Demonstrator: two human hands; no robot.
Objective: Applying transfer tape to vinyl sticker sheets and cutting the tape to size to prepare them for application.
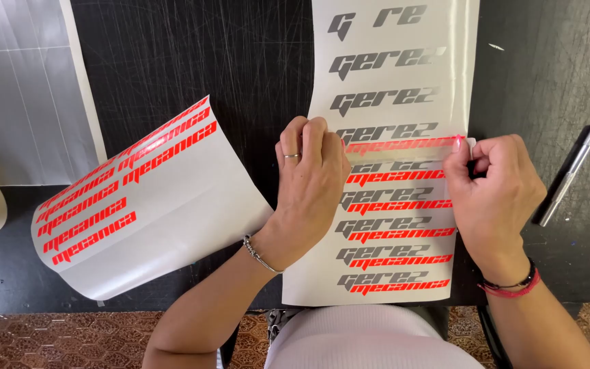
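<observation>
Left hand lies curled, fingertips pressed on the left end of a clear transfer-tape strip carrying red lettering. Right hand pinches the strip's right end between thumb and fingers. Strip's long axis runs left to right between both hands, over the long white decal sheet with grey lettering on the black cutting mat.

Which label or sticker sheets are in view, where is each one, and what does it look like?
Tall sticker sheet: centre, under both hands; white backing, rows of grey lettering, the lower rows with red lettering beneath.
Curled sticker sheet: left of it, lying at an angle; white, rows of red lettering.
Red lettering strip: on clear tape, held across the tall sheet by the left hand and right hand.
</observation>
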